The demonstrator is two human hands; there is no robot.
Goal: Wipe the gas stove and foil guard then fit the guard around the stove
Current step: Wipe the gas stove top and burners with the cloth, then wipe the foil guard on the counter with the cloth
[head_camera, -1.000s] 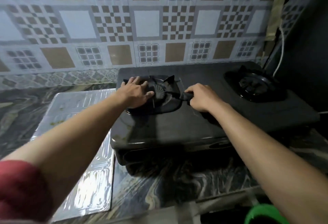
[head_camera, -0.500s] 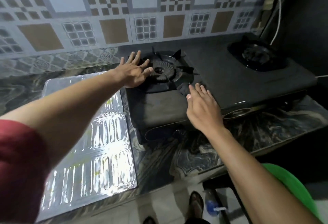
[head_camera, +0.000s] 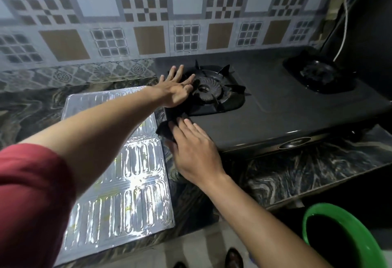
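Right now the left hand (head_camera: 177, 89) is lying flat with its fingers spread wide, holding nothing, resting on the left rim of the near burner (head_camera: 212, 91). The right hand (head_camera: 195, 151) is pressing down with straight, close-set fingers on a dark cloth (head_camera: 167, 128), which is bunching at the front left corner of the gas stove (head_camera: 286, 115). Only the cloth's edge is showing past the fingertips.

The stove is sitting on a dark marbled counter (head_camera: 297, 174), its back close to the tiled wall (head_camera: 148, 13). The far burner (head_camera: 318, 74) is standing clear of both hands, and a white cable (head_camera: 344, 23) is hanging down behind it in the right corner.

The foil guard (head_camera: 127, 183) is lying flat on the counter just beside the stove's left side, not around it. The left forearm, in a red sleeve (head_camera: 27, 193), is crossing over the guard and hiding part of it. The right forearm is covering the stove's front left face.

Lower right, a green basin (head_camera: 331, 208) is sitting below the counter edge, and a shoe (head_camera: 233, 257) is showing on the floor.
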